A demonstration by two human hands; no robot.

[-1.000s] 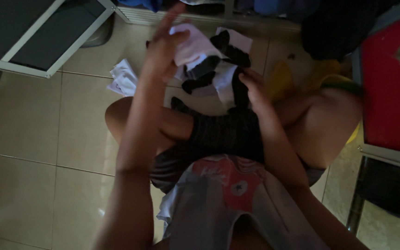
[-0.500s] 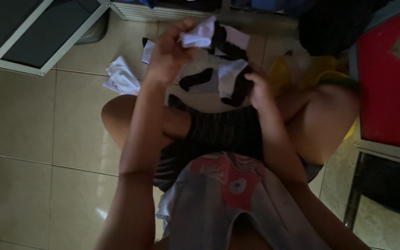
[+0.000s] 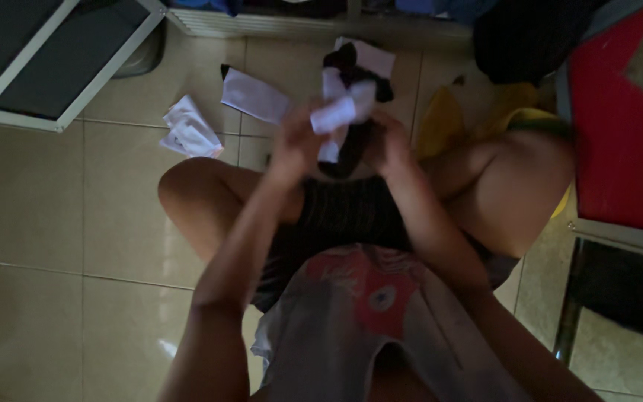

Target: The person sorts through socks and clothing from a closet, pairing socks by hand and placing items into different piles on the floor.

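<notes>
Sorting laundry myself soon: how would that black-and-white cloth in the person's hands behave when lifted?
The black-and-white cloth is bunched between the left hand and right hand and sags below them, so it is probably floppy. It crumples small, so likely light. Soft fabric seems unlikely to slip or break.

Single head-worn view, looking steeply down over chest and crossed legs at tiled floor [image 3: 53, 216]; close range, both hands near frame centre-top, white-framed panel [image 3: 53, 56] upper left, red panel [image 3: 623, 126] at right edge; dim lighting
</notes>
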